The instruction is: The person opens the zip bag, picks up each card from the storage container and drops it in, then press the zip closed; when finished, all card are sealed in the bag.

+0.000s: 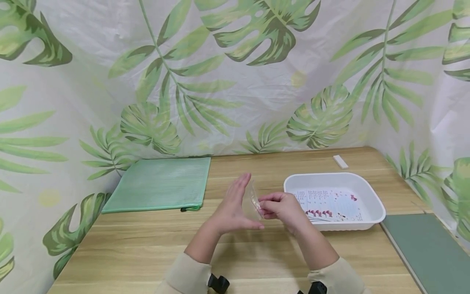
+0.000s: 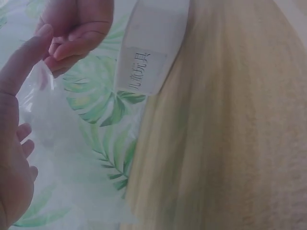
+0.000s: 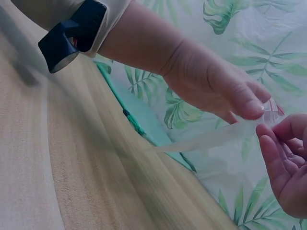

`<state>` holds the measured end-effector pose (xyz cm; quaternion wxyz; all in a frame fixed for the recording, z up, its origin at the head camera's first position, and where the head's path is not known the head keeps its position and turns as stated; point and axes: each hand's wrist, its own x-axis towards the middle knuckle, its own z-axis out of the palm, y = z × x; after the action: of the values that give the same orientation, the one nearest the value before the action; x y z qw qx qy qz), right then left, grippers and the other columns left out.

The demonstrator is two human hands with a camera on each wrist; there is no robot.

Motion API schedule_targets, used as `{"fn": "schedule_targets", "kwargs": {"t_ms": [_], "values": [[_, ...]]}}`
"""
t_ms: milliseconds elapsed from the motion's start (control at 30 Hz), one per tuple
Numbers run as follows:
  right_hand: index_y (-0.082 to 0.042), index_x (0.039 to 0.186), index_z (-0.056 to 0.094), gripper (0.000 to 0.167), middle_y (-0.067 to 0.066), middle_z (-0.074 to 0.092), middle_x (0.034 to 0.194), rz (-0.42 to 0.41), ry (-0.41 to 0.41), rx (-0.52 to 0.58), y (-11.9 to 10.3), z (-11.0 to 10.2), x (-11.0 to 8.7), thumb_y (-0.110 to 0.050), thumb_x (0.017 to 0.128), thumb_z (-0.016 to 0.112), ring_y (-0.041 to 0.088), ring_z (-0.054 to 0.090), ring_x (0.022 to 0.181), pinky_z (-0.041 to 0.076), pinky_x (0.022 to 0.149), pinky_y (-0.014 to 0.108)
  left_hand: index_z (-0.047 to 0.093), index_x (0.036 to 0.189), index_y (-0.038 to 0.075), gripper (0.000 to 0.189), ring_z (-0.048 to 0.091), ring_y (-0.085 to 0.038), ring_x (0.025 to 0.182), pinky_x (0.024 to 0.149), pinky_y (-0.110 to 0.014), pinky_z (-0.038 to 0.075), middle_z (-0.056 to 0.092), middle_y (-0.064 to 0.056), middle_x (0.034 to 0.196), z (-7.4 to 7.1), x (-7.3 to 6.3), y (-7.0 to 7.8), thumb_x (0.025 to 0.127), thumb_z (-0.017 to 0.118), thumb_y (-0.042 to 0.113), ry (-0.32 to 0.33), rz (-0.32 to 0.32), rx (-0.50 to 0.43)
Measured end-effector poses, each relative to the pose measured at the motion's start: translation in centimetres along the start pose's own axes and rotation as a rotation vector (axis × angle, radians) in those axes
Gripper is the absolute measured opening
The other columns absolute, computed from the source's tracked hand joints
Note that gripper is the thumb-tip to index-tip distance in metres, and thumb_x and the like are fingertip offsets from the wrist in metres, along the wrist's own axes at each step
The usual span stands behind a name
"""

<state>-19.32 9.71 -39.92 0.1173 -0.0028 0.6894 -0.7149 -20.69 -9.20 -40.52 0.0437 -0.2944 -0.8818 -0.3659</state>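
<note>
Green pouch (image 1: 161,183): lies flat by the back left corner of the worktop (image 1: 147,245), maybe to leave me room.
Left hand (image 1: 231,208): fingers straight and spread, gripping nothing; I can't tell if it touches the clear bag (image 1: 253,198).
Clear bag: held up over the middle of the worktop, between my hands.
Right hand (image 1: 280,208): pinches the clear bag's edge, I think to keep it steady.
White tray (image 1: 345,226): toward the right edge, maybe for easy reach, a paper (image 1: 339,202) inside.
</note>
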Motion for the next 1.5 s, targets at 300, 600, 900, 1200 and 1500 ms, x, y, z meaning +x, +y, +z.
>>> {"fn": "schedule_targets", "kwargs": {"t_ms": [300,600,900,1200,1500], "values": [[0.018,0.109,0.063,0.031,0.001,0.070,0.073,0.006,-0.012,-0.001,0.2,0.1,-0.1,0.000,0.084,0.062,0.007,0.067,0.066,0.057,0.063,0.023,0.029,0.152,0.013,0.113,0.035,-0.031,0.138,0.112,-0.054,0.033,0.043,-0.011,0.143,0.4,-0.3,-0.2,0.060,0.091,0.032,0.017,-0.066,-0.090],[0.017,0.111,0.063,0.034,0.007,0.073,0.078,0.010,0.023,-0.029,0.0,-0.1,-0.3,-0.001,0.083,0.063,0.009,0.069,0.068,0.057,0.063,0.023,0.044,0.143,0.012,0.093,0.050,-0.024,0.120,0.099,-0.049,0.045,0.053,-0.008,0.127,0.3,-0.4,-0.3,0.063,0.089,0.026,0.114,-0.005,-0.100],[0.008,0.101,0.070,0.023,0.020,0.073,0.091,0.002,0.109,-0.120,0.0,0.0,-0.4,-0.003,0.082,0.064,0.011,0.070,0.069,0.058,0.064,0.025,0.050,0.138,0.010,0.084,0.052,-0.022,0.115,0.096,-0.045,0.046,0.057,-0.007,0.123,0.3,-0.2,-0.5,0.066,0.086,0.033,0.133,0.038,0.049],[0.012,0.105,0.067,0.027,0.017,0.074,0.089,0.004,0.072,-0.110,0.4,-0.4,-0.2,-0.004,0.084,0.066,0.011,0.070,0.070,0.058,0.066,0.025,0.048,0.142,0.019,0.089,0.050,-0.026,0.122,0.101,-0.051,0.043,0.052,-0.008,0.133,1.1,-0.3,-1.2,0.065,0.088,0.039,0.115,-0.043,-0.012],[0.015,0.108,0.064,0.031,0.006,0.072,0.077,0.007,0.050,-0.104,0.7,-0.5,-0.3,-0.003,0.083,0.066,0.008,0.067,0.067,0.058,0.065,0.025,0.029,0.154,0.020,0.114,0.052,-0.027,0.118,0.101,-0.052,0.041,0.050,-0.008,0.142,2.4,-0.9,-1.9,0.060,0.092,0.038,0.057,-0.122,-0.054]]}}
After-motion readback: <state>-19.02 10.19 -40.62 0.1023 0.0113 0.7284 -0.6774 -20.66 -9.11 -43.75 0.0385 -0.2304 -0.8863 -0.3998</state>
